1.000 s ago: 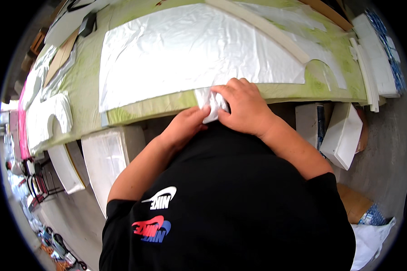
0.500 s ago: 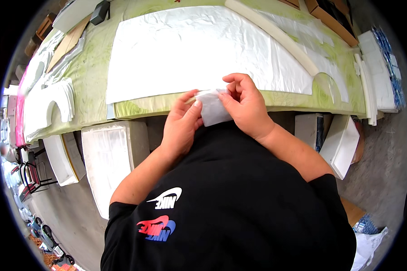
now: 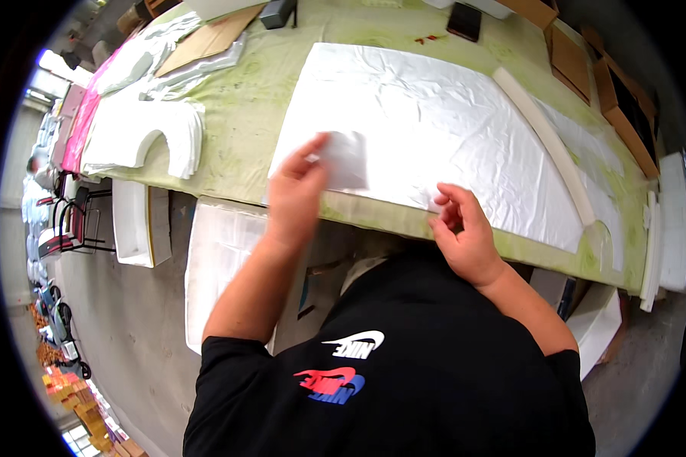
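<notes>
Your left hand is raised over the near edge of the green-covered table, thumb and fingers pinched on a small white piece that is blurred but looks like a thin sheet or patch. Your right hand hangs at the table's edge just below the large white sheet, fingers curled loosely with nothing visible in them. That big sheet lies flat across the middle of the table, with a long white foam strip along its right side. To the left sits a stack of arch-cut white foam pieces; cardboard boxes line the far right. White foam blocks stand on the grey floor beneath the table.
</notes>
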{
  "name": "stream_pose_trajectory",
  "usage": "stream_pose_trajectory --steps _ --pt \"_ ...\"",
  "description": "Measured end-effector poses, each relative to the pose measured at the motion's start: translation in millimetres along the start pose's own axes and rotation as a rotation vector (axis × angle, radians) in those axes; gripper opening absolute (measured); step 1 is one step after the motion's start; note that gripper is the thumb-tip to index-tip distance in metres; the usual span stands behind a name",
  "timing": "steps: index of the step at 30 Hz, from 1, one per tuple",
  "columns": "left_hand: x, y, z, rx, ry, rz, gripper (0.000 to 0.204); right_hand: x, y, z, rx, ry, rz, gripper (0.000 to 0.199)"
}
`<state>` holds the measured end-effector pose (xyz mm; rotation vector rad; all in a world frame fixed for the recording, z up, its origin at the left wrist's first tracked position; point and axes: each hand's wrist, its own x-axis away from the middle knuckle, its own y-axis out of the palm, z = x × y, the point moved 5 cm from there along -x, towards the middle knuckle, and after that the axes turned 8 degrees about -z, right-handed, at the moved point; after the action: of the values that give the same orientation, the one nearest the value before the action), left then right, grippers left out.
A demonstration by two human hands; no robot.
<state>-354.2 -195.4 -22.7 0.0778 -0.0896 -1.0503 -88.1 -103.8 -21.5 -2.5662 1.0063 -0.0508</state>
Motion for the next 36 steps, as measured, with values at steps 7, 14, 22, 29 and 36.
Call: stream_pose_trajectory --steps 7,14,22,29,36 --pt "-74 -167 12 -0.598 -0.123 0.252 0.053 -3 1 0 0.076 -0.053 -0.06 0.038" --pt "-80 -159 -1 -1.271 0.039 0.238 0.046 -2 -2 -1 0.084 -0.1 -0.065 0.032" --pt "-79 -136 -9 -1.406 0.197 -0.096 0.048 -3 -2 -4 0.086 -0.128 -0.073 0.029" --pt "-79 -136 -5 -1.522 0.2 -0.116 0.047 -3 -2 -5 0.087 -0.162 -0.071 0.029" --pt "-74 -110 1 -1.537 0.238 -0.202 0.046 -2 -3 -6 0.078 -0.135 -0.097 0.028"
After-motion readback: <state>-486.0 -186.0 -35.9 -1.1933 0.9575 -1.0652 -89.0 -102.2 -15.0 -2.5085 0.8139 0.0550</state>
